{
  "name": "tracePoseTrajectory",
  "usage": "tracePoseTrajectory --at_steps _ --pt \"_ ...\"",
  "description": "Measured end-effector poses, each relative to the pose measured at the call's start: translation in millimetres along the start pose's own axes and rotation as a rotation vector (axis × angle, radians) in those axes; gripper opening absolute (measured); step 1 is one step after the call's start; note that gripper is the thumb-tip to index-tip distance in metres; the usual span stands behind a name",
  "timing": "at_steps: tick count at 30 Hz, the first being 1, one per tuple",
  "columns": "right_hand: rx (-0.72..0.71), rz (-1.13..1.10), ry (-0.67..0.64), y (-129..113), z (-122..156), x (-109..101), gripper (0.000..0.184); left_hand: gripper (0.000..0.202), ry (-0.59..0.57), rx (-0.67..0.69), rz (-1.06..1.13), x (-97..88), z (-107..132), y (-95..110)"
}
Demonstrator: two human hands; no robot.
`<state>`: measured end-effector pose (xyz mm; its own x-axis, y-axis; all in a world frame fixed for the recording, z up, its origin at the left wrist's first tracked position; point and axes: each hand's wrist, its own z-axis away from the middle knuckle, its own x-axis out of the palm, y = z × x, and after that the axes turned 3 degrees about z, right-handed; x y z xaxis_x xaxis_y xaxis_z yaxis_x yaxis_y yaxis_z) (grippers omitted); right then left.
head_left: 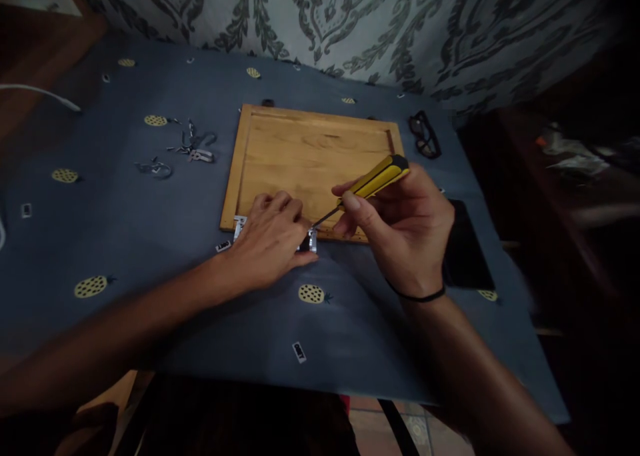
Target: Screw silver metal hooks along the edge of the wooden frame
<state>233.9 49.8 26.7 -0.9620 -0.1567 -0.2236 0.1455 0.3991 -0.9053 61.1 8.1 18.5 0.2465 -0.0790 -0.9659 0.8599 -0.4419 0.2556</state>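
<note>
Screwdriver (376, 180), long axis slanting, tip down-left at metal fitting (313, 241), right grip (411, 219) holding handle, left grip (270, 236) spread or closed unclear

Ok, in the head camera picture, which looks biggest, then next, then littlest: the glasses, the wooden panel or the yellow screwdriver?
1. Wooden panel, easily the biggest.
2. Yellow screwdriver, clearly longer than number three.
3. Glasses, the smallest here, though they lie farther from the camera than the screwdriver.

Bare forearms (175, 309), thin black band (423, 299) around right wrist (425, 284)
</note>
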Motion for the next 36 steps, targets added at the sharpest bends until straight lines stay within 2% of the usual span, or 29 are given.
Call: tracePoseTrajectory --at_steps 5,8,12,24,32,36 --pt "-0.098 -0.013 0.171 1.3 6.8 3.2 0.024 0.037 -0.009 0.002 0.004 0.8 -1.3 -1.4" --pt "-0.148 -0.017 0.217 2.0 8.8 4.1 0.016 0.038 -0.001 -0.001 0.005 2.6 -1.4 -2.1" --pt "-0.195 0.003 0.213 5.7 8.9 3.8 0.014 0.039 0.001 -0.002 0.006 4.2 -0.5 -2.0" --pt "-0.187 0.036 0.192 12.1 9.9 2.9 0.015 0.035 0.027 0.011 0.007 3.8 -0.5 -1.8" --pt "-0.190 0.059 0.122 16.0 12.2 -0.9 0.018 0.037 0.013 -0.006 0.009 3.8 -0.8 -0.8" --pt "-0.134 0.078 0.065 13.8 12.7 -3.7 0.023 0.037 0.009 0.006 0.003 4.7 -0.4 -2.1"
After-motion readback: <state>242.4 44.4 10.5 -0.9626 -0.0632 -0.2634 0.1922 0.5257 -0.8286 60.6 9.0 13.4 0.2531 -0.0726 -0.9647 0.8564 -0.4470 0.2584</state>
